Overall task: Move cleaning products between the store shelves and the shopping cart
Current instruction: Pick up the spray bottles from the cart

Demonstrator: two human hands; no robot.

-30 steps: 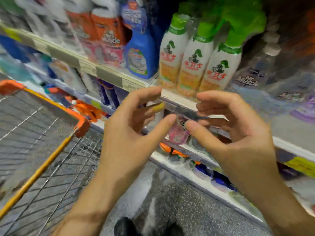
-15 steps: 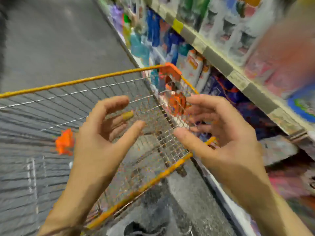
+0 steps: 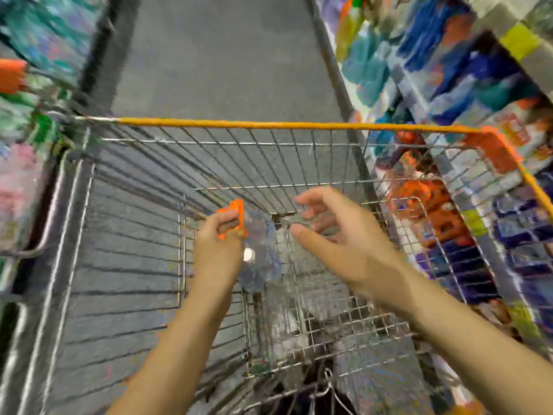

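Head view, down into the shopping cart (image 3: 239, 124): my left hand (image 3: 215, 259) is curled round the orange trigger head (image 3: 235, 217) of a clear spray bottle (image 3: 260, 259). The bottle's body hangs just below and right of that grip, inside the basket. My right hand (image 3: 338, 244) hovers just right of it, fingers spread, holding nothing. The risk, I'd say: held by the nozzle alone, the bottle could swing into the wire wall, or I squeeze the trigger.
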